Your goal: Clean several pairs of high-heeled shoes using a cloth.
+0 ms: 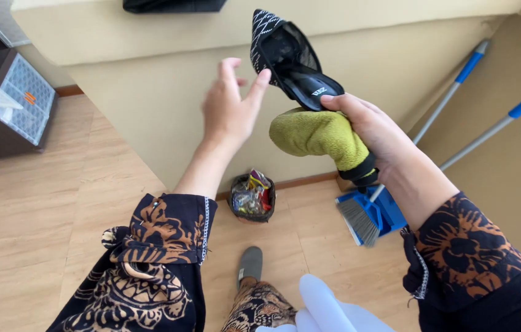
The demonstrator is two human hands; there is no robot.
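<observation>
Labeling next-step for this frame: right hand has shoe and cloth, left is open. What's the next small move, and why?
Probably the left hand closes on the shoe. It is open, fingers spread, just short of the toe, while the right hand holds both the heel end and the green cloth, so the cloth cannot wipe freely.

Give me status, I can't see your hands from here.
Right hand grips black pointed shoe and green cloth. Left hand open, beside shoe. Nothing between.

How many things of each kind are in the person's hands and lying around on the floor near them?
Shoes: 2, a black pointed shoe in the right hand and a grey shoe worn on a foot
Cloths: 1, a green cloth
Brooms: 1, a blue broom
Long handles: 2, a first handle and a second handle
Waste bins: 1, a full bin
Total: 7
</observation>
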